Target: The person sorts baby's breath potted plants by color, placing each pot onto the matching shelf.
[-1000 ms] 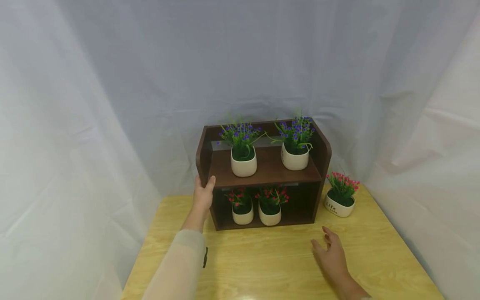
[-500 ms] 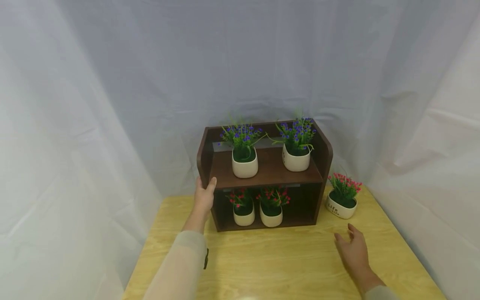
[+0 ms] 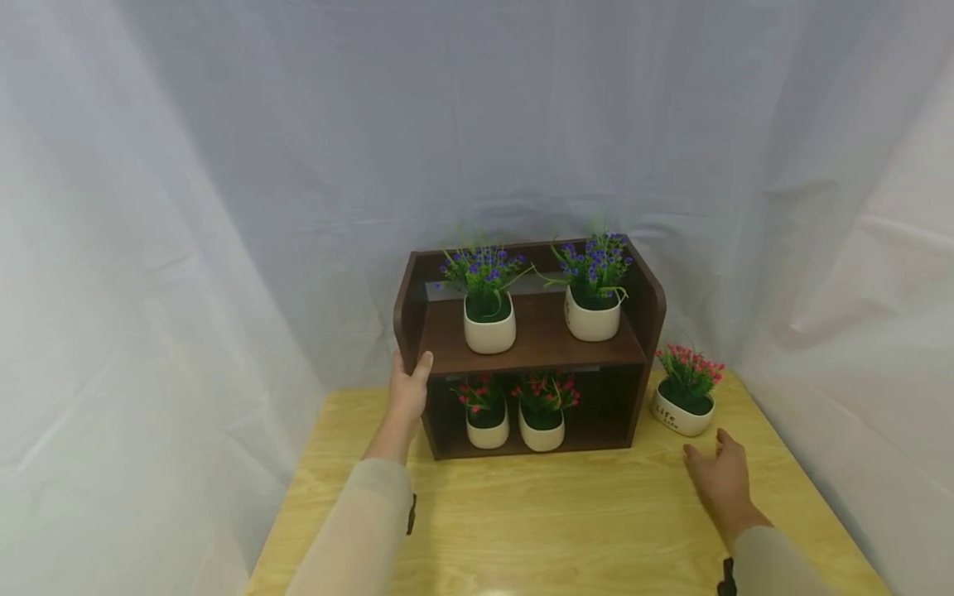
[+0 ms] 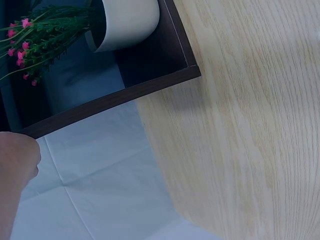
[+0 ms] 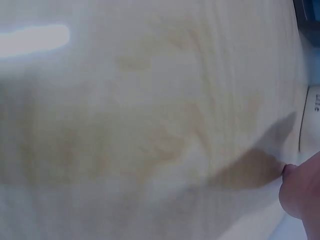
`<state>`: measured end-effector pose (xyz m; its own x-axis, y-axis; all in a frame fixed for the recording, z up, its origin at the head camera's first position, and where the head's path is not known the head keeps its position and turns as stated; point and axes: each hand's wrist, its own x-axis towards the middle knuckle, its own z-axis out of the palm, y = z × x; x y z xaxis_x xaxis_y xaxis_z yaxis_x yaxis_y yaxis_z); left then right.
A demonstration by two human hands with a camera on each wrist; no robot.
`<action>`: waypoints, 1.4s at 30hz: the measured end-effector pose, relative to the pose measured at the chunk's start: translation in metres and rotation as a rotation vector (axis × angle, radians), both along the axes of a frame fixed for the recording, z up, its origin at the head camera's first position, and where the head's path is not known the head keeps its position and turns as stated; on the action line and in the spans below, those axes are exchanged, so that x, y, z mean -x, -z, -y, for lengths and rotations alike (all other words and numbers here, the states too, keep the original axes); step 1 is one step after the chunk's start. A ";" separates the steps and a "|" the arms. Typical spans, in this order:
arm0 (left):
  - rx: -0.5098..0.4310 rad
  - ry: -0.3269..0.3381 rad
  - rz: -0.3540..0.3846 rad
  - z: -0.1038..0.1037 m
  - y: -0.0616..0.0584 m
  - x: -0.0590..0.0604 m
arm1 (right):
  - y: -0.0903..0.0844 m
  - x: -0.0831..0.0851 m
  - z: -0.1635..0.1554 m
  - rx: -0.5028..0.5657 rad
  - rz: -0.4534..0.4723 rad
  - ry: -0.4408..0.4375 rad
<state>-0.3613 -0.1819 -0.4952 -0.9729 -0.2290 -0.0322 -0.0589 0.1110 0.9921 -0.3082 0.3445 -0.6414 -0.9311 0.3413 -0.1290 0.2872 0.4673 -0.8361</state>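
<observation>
My left hand (image 3: pixel 407 397) grips the left side panel of a dark brown two-tier shelf (image 3: pixel 537 364), its thumb on the front edge. In the left wrist view the same hand (image 4: pixel 17 160) is at the panel's edge, beside a white pot (image 4: pixel 132 22) of pink flowers. Just in front of a white pot (image 3: pixel 681 418) lettered "Life", with pink-red flowers (image 3: pixel 693 364), my right hand (image 3: pixel 723 480) reaches over the table, fingers apart and nothing held. A sliver of that pot (image 5: pixel 311 120) shows beyond the right thumb (image 5: pixel 302 190) in the right wrist view.
Two white pots with purple flowers (image 3: pixel 489 331) (image 3: pixel 592 319) stand on the upper tier. Below them, two pots with red flowers (image 3: pixel 488 434) (image 3: pixel 542 434) sit side by side. The shelf rests on a light wood table (image 3: pixel 522 521), with white curtains (image 3: pixel 522 124) around it.
My right hand has moved right and forward across the table, up close to the lettered pot. The left hand keeps its grip on the shelf, and the pots keep their places.
</observation>
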 end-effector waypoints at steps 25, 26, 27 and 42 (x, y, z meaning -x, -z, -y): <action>-0.014 0.017 0.000 0.000 0.001 0.000 | -0.024 0.041 -0.023 -0.173 -0.018 -0.203; -0.014 0.015 0.004 0.000 0.001 0.000 | -0.024 0.041 -0.022 -0.177 -0.013 -0.198; -0.014 0.013 0.007 0.001 0.001 0.000 | -0.024 0.041 -0.022 -0.184 -0.015 -0.193; -0.004 0.011 0.017 0.002 0.001 -0.001 | -0.017 0.042 -0.013 -0.067 -0.009 -0.151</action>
